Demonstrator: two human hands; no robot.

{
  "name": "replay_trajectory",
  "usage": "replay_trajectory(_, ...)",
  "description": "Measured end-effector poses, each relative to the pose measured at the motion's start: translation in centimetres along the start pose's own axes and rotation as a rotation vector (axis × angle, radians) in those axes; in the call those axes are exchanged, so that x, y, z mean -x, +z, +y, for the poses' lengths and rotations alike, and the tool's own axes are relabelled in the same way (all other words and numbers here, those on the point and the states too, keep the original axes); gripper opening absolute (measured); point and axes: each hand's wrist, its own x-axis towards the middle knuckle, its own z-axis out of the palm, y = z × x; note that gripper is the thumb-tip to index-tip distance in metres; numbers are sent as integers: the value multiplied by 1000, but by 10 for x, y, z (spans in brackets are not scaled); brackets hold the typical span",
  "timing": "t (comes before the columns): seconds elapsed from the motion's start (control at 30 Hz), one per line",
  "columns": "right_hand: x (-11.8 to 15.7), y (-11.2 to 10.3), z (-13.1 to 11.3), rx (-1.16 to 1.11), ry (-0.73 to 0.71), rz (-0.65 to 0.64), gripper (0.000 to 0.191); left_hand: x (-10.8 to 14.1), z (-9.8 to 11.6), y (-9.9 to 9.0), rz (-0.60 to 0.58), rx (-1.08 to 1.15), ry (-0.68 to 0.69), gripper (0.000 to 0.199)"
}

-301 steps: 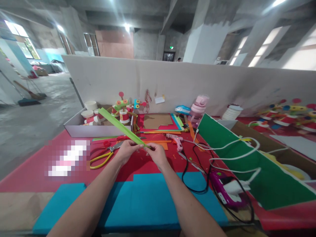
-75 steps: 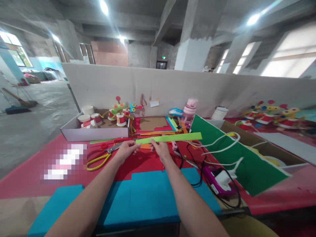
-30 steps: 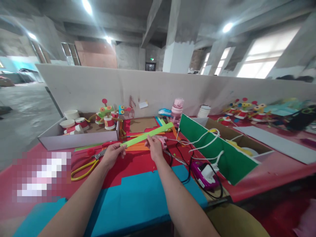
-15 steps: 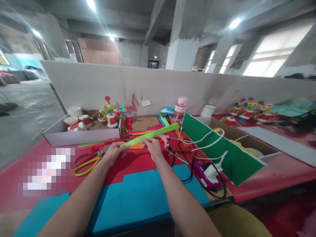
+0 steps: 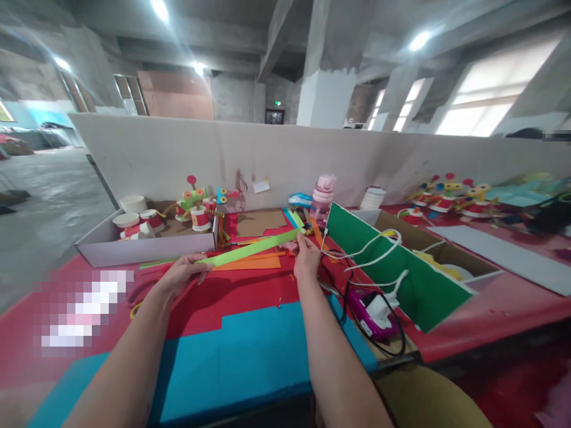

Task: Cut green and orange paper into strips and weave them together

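A light green paper strip [image 5: 254, 248] is stretched between my two hands, sloping up to the right above the red tabletop. My left hand [image 5: 185, 273] pinches its left end. At the far end, my right hand [image 5: 306, 254] has its fingers closed on the strip. Orange paper strips [image 5: 261, 262] lie on the table just behind and below it. Scissors with yellow and red handles [image 5: 137, 308] are mostly covered by my left forearm. A pink glue gun [image 5: 289, 246] is partly hidden behind the strip and my right hand.
Blue sheets [image 5: 263, 345] cover the near edge. On the left, a white box [image 5: 147, 249] holds paper cups and a green cup figure [image 5: 196, 202]. A green-sided box [image 5: 383, 273], white cables and a purple power strip [image 5: 372, 312] stand on the right.
My right hand has moved right along the strip to its far end, and my left hand has shifted left. The strip now spans the gap between them.
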Motion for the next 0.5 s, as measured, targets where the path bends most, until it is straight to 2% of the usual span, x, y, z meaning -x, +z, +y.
replay_trajectory(0.1, -3, -3, 0, -49, 5, 135, 33, 2, 3, -7, 63, 43, -6, 23)
replay_trajectory(0.17, 2, 1, 5, -45, 40, 156, 32, 2, 5, -6, 110, 102, 37, 25)
replay_trajectory(0.23, 15, 10, 14, -14, 144, 14, 38, 0, 5, 2, 149, 161, 111, 25)
replay_trajectory(0.33, 47, 30, 30, 58, 439, -373, 45, -5, 1, 24, 149, 204, 175, 23)
replay_trajectory(0.37, 57, 35, 36, 88, 514, -509, 45, -6, -1, 32, 127, 204, 170, 24)
replay_trajectory(0.4, 65, 40, 40, 116, 545, -590, 43, -7, -3, 38, 92, 193, 163, 26)
replay_trajectory(0.47, 73, 45, 46, 145, 527, -604, 41, -8, -7, 47, 16, 158, 145, 30)
replay_trajectory(0.5, 72, 44, 46, 145, 494, -566, 41, -7, -8, 49, -15, 138, 132, 30)
